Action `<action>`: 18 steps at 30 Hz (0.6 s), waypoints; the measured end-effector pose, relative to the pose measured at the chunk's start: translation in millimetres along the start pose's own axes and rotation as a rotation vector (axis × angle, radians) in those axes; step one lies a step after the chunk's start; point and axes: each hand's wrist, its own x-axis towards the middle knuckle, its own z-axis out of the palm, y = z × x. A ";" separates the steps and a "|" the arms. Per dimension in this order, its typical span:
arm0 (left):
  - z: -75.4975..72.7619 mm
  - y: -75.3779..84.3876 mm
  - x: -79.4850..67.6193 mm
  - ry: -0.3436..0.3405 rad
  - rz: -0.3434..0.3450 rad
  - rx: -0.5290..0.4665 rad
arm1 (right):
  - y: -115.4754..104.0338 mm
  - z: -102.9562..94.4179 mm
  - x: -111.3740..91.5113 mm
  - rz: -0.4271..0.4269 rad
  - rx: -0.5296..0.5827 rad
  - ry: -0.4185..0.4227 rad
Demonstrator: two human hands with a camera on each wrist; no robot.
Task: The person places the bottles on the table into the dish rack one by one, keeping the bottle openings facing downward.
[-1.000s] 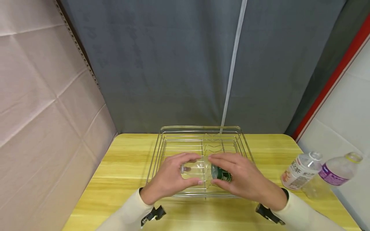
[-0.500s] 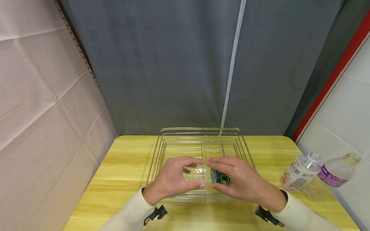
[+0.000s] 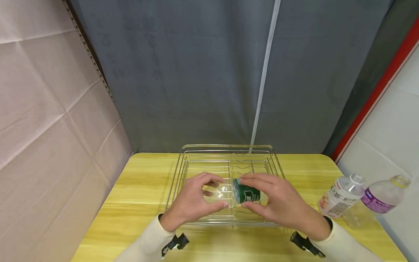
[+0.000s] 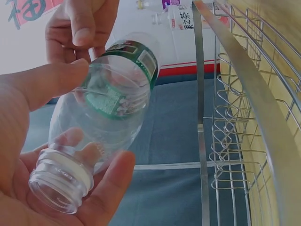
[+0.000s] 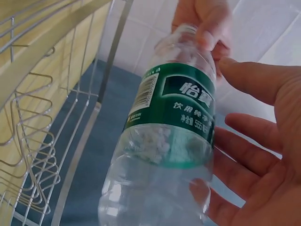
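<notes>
A clear plastic water bottle with a green label lies sideways between my two hands, above a wire rack. In the left wrist view its bare threaded neck points toward the camera. My left hand holds the bottle by its neck and shoulder end, thumb on one side and fingers around the other. Around the base end is my right hand, its thumb and fingers spread. The right wrist view has the right thumb just off the label, while fingertips reach behind the bottle.
To the right on the wooden table stand a peach-labelled tea bottle and a purple-labelled bottle, both clear plastic. A white wall rises beside them. Grey cloth hangs behind the table.
More of the green label shows now, and the bottle's label end has shifted slightly left. My right hand has moved a little to the right; my left hand has stayed nearly in place.
</notes>
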 end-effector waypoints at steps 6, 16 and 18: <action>0.2 -6.9 -1.8 0.073 -0.053 -0.033 | 3.4 -8.3 -2.8 0.083 -0.021 0.058; -2.1 -14.4 -7.7 0.223 -0.167 -0.090 | 17.6 -5.9 -11.1 0.239 0.043 0.260; -2.3 -15.0 -8.8 0.238 -0.186 -0.103 | 20.2 -2.6 -12.6 0.263 0.044 0.304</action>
